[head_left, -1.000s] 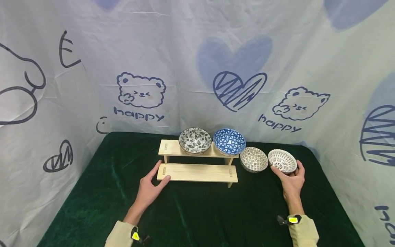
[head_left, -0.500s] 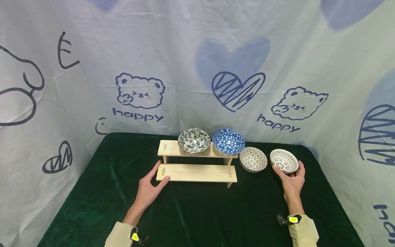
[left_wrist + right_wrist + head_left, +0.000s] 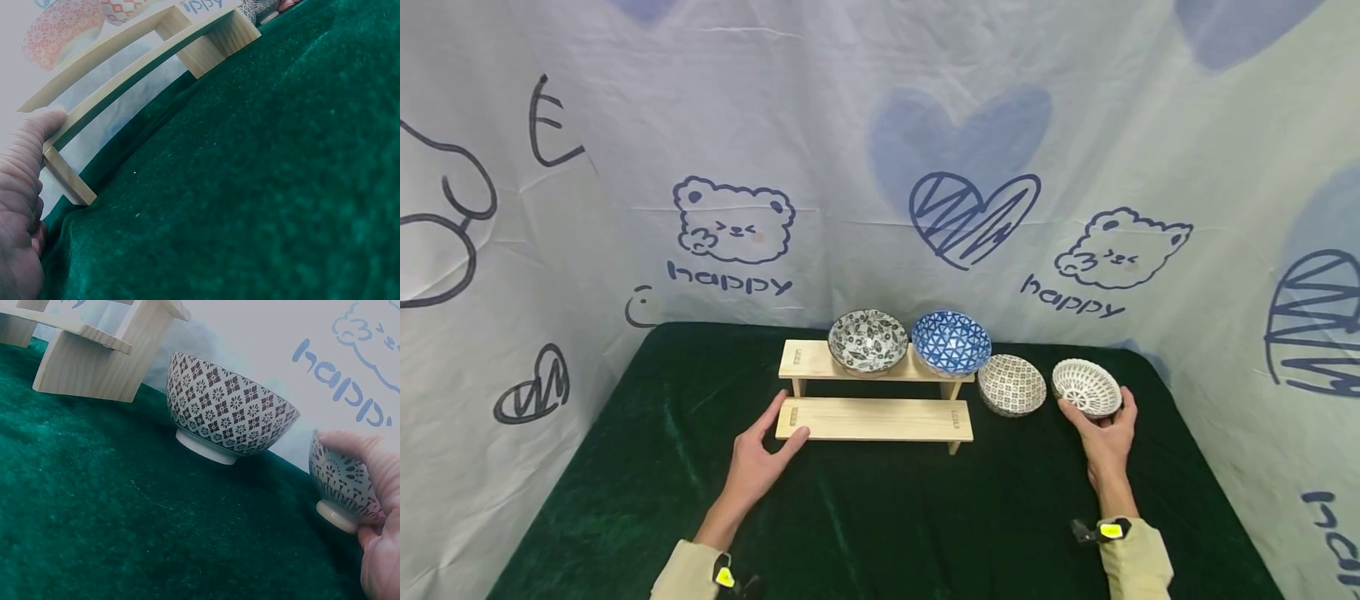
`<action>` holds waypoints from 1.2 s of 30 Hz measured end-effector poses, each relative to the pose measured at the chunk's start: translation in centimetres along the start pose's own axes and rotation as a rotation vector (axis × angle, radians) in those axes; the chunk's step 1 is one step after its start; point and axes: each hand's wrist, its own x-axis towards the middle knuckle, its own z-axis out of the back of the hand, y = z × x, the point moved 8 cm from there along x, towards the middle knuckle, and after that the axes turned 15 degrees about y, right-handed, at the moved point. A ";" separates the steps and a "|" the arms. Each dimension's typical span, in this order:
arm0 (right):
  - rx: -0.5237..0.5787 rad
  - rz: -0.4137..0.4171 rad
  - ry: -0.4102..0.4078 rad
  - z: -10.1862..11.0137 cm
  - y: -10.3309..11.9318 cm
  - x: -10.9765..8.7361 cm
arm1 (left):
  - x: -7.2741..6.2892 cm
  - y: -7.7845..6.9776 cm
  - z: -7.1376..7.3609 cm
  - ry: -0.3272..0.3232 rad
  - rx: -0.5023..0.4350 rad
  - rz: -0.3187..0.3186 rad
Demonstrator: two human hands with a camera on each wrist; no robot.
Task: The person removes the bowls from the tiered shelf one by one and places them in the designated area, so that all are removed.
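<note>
My left hand [image 3: 752,463] holds the left end of a two-tier wooden display stand [image 3: 874,419], the thumb at the lower board's front edge and the fingers at its side. In the left wrist view the thumb lies against the board's end [image 3: 70,128]. On the right, my right hand [image 3: 1109,442] grips a small white bowl with a dark petal pattern [image 3: 1086,388], thumb at its near rim and fingers round the right side. To that bowl's left, a brown-and-white lattice bowl [image 3: 1012,386] sits apart from it on the cloth, near the stand.
Atop the upper board stand a black-and-white floral bowl [image 3: 868,342] and a blue triangle-patterned bowl [image 3: 952,342], side by side. Dark green velvet [image 3: 880,525] covers the table. A pale printed curtain [image 3: 842,158] hangs behind and along both sides.
The petal-patterned bowl has shifted slightly right in my right hand, widening its gap from the lattice bowl. My left hand keeps its hold on the stand. The head view has drifted a little.
</note>
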 end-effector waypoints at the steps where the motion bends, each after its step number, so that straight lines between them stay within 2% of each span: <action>1: 0.000 -0.002 -0.001 0.0 0.0 0.0 | 0.0 0.0 0.0 0.001 0.000 0.000; 10: -0.008 0.011 0.008 0.1 0.5 -0.1 | 0.1 -0.1 0.0 -0.002 0.003 -0.014; 18: -0.116 -0.018 0.012 0.3 1.5 -0.4 | 0.0 0.1 0.0 0.005 0.003 -0.006; 22: -0.170 0.010 0.004 0.4 2.6 -0.7 | 0.0 0.2 -0.1 0.007 0.007 -0.003; 29: -0.330 0.055 -0.030 0.2 5.3 -1.4 | 0.1 0.2 0.0 0.006 0.004 0.000; 32: -0.360 0.084 -0.014 -0.5 6.6 -1.7 | 0.2 0.2 0.0 0.006 0.001 0.000; 36: -0.338 0.117 0.031 -1.9 8.2 -2.3 | 0.1 0.3 -0.1 0.012 0.008 0.006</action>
